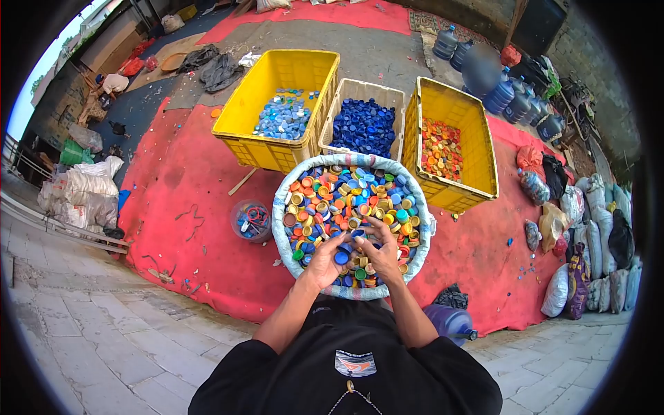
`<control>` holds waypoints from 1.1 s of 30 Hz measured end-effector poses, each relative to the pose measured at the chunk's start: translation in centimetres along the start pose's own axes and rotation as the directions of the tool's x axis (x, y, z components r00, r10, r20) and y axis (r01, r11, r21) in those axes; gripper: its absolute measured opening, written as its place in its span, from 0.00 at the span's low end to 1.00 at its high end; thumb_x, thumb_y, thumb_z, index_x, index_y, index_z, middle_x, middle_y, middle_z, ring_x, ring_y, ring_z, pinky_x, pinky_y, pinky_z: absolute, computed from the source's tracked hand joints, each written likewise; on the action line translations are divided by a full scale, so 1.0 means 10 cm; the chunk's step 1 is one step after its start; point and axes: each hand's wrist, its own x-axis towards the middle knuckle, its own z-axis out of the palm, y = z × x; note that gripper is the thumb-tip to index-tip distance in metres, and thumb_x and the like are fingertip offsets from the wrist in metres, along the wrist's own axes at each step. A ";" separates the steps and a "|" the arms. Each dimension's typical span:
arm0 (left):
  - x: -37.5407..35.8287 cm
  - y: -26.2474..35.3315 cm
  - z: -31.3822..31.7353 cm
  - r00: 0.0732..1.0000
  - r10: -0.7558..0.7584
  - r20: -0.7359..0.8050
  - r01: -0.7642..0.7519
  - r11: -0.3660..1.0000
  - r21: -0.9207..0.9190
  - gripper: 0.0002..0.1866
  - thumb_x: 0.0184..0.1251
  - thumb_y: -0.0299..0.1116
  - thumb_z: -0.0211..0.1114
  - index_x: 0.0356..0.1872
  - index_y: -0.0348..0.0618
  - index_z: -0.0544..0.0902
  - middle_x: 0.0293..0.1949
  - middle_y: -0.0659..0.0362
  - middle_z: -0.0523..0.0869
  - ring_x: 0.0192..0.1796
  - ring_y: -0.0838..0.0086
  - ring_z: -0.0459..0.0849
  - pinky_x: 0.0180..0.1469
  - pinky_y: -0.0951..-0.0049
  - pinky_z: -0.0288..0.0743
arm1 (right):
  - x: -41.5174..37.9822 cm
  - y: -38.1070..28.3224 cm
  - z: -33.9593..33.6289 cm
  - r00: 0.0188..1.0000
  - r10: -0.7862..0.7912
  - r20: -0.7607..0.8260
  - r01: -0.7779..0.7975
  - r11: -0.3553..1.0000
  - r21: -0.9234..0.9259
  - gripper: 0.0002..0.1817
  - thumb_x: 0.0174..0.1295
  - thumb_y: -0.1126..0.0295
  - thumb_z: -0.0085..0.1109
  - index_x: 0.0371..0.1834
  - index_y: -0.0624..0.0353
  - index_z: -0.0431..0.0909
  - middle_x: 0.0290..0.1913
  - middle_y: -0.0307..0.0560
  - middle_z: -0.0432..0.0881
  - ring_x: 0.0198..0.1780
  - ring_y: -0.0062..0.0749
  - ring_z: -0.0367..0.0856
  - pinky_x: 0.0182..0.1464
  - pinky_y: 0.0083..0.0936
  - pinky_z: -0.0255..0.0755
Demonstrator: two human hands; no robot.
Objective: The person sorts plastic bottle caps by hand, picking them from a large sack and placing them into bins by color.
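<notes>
A round basket [281, 207] with a pale cloth-wrapped rim stands right in front of me, heaped with mixed-colour bottle caps [325, 200]. Both my hands are over its near half, close together. My left hand [322, 264] is curled palm-up around blue bottle caps [342, 257]. Opposite it, my right hand [384, 257] has its fingers bent, with the thumb toward a dark blue bottle cap [357, 234] between the hands. Some of the right hand's grip is hidden by its own fingers.
Beyond the basket are a yellow crate [232, 135] with light blue caps, a white crate [398, 114] with dark blue caps and another yellow crate [487, 159] with orange-red caps. A small bucket [250, 235] is left; a water jug [449, 322] lies right. Sacks [598, 242] line the right.
</notes>
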 end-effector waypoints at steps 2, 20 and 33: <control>-0.01 0.02 0.00 0.998 0.049 0.045 -0.050 0.999 0.019 0.19 0.71 0.37 0.56 0.58 0.38 0.74 0.46 0.56 0.83 0.45 0.71 0.83 0.45 0.72 0.80 | -0.01 0.03 -0.01 0.989 0.119 -0.083 -0.089 0.951 0.295 0.28 0.62 0.68 0.65 0.64 0.61 0.67 0.39 0.43 0.82 0.27 0.15 0.73 0.33 0.15 0.69; 0.71 0.52 -0.03 0.974 -0.008 -0.225 -0.046 0.971 -0.234 0.20 0.69 0.38 0.53 0.52 0.29 0.71 0.46 0.45 0.77 0.53 0.55 0.78 0.62 0.52 0.73 | 0.34 0.21 0.00 0.811 0.580 -0.074 -0.210 0.407 0.889 0.24 0.51 0.72 0.46 0.52 0.76 0.63 0.52 0.62 0.69 0.55 0.52 0.71 0.65 0.46 0.67; 1.05 1.71 0.27 0.945 0.316 -0.079 -0.321 0.945 -0.059 0.29 0.67 0.46 0.59 0.61 0.34 0.67 0.58 0.45 0.73 0.63 0.57 0.71 0.69 0.57 0.61 | 1.05 -0.68 -0.18 0.877 0.171 -0.449 0.198 0.723 0.662 0.47 0.52 0.77 0.51 0.75 0.67 0.36 0.74 0.69 0.47 0.74 0.57 0.52 0.75 0.48 0.47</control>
